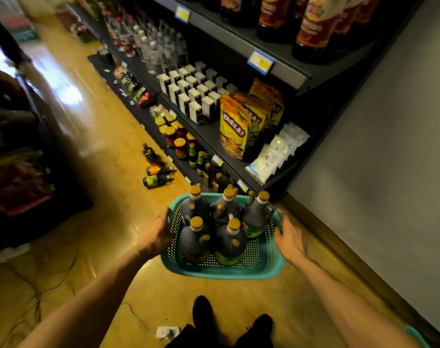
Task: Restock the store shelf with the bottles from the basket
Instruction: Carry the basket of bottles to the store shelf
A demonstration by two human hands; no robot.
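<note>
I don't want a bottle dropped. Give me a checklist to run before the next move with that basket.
1. Left hand on the basket: ok, fingers flat against its left side.
2. Right hand on it: cannot tell; beside the right rim, fingers spread, contact unclear.
3. Bottles upright: ok, all five visible stand upright.
4. Floor path: not ok, loose bottles lie beside the bottom shelf.
5. Free space on the shelf: cannot tell where these large bottles fit.

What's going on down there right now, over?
Left hand and right hand open, at the sides of the teal perforated plastic basket. Five dark gold-capped bottles still inside. Small bottles lying on floor by shelf.
</note>
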